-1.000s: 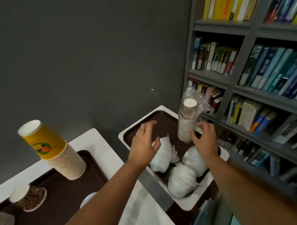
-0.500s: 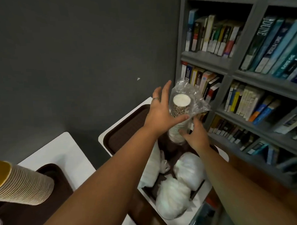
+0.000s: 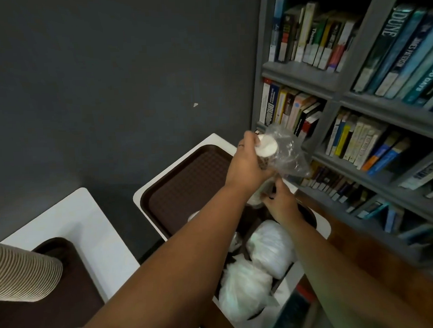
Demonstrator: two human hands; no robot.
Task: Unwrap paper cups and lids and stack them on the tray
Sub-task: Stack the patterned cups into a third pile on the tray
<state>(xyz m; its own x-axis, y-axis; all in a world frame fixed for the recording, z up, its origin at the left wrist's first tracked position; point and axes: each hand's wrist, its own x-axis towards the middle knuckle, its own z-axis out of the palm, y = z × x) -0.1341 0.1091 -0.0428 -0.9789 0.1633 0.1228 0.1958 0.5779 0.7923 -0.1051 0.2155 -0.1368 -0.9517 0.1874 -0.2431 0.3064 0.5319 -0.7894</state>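
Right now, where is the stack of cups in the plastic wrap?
In the head view, the wrapped cup stack is up in the left hand, above the brown tray, by the bookshelf.

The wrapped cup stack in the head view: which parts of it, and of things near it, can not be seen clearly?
- Wrapped cup stack: its lower part is hidden behind the left hand and right hand.
- Right hand's fingers: what they grip is blurred and covered by the left wrist.
- Plastic wrap: whether it is torn open is unclear.
- Ribbed cup stack: cut off by the left edge.
- White bundles: contents hidden by their wrapping.
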